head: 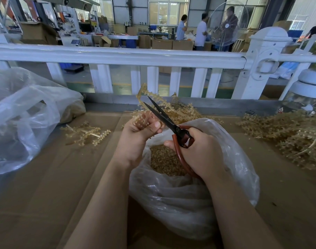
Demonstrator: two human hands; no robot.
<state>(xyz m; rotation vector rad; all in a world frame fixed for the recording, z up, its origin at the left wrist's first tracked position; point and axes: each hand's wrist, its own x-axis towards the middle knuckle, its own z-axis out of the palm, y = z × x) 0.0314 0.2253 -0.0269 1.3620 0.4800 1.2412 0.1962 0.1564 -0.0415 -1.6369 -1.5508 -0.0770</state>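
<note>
Your left hand (138, 131) grips a tan plastic strip (144, 99) that sticks up above it. Your right hand (198, 151) grips scissors (164, 116), blades open at the strip, above the plastic bag (189, 203).

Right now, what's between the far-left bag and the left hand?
A loose plastic twig lies on the cardboard between the bag and the left hand, in the head view.

My count at the counter (46, 186)
One pair of scissors (169, 121). Two clear bags: big bag (19, 108) at 9 o'clock, filled bag (180, 200) at 6. Two single sprues: held branch (144, 99) in my left grip (139, 130), loose branch (87, 133) at 9. Two sprue heaps: near heap (182, 112) at 12, far heap (288, 130) at 3. Four people (201, 31) and one fan (214, 33) at 1.
</note>
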